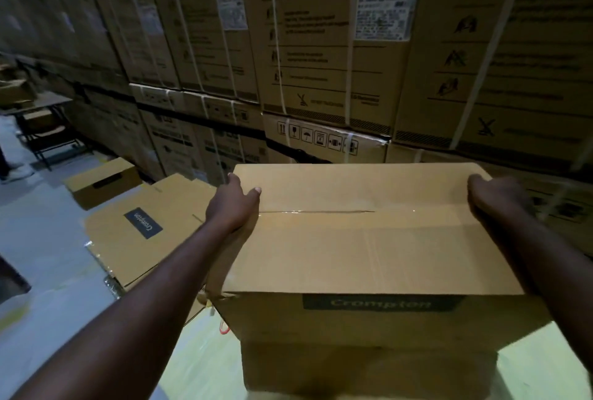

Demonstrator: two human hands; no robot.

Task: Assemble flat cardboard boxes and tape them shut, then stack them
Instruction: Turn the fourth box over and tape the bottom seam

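Cardboard box (369,245), closed and taped, fills the lower centre, held at both short ends in front of the biggest thing in view: a wall of cartons (321,47). The cartons are tall, stacked in tiers, bound with pale straps, and printed with caution text, handling icons and white stickers. The wall spans the whole back and runs off to the left.

Floor (41,239) is grey on the left and pale yellow-green under the box.

Second box (369,367) is directly below the held one, same brown, looks narrower. Can't tell if the upper box rests on it or hangs just above.

Left of centre, on the floor:
- labelled carton (134,239) lies low with a dark "Crompton" patch on top and flaps out, just beside the held box.
- slotted box (102,183) behind it, assembled, dark hand slot in its side.

Folding table (48,104) far left, well apart, with cardboard on it. A shoe (14,173) is at the left edge.

Left hand (236,204) grips the box's left end. The thumb lies flat on the top panel and the fingers wrap over the far-left edge. Right hand (494,194) grips the right end with fingers curled over the edge, tips hidden.

"Crompton" label (382,303) on the near side face, blurred. Clear tape (321,212) runs along the top centre seam, shiny, with a short dark gap mid-seam. Small red item (224,326) on the floor at the box's lower left corner, can't identify.
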